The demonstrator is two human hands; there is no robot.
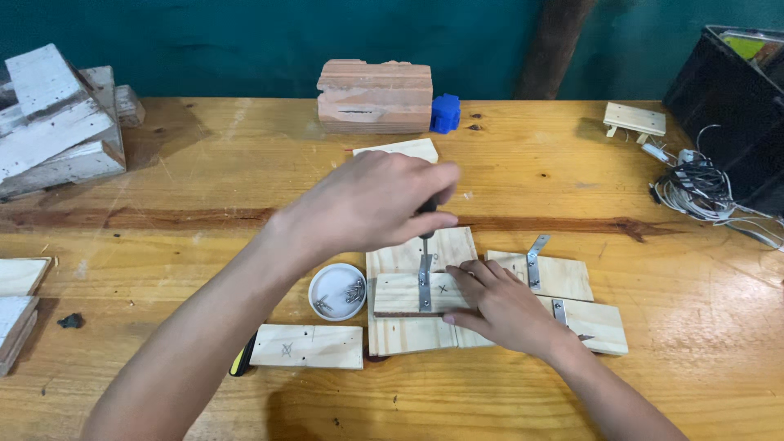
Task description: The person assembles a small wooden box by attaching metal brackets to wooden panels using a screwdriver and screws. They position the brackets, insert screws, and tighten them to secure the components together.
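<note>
— How many brackets do you count?

— Three flat metal brackets: one point(425, 282) on the small pine block point(408, 294) under your tool, two point(535, 257) on the boards at right.

— And your hands?

— Your left hand point(371, 204) is fisted around a dark-handled screwdriver point(425, 229), tip down on that bracket. Your right hand point(502, 306) lies flat, fingers spread, pressing the block onto the wider plank point(416, 335) (smooth, pale wood). One round white dish point(337, 291) of screws sits just left.
</note>
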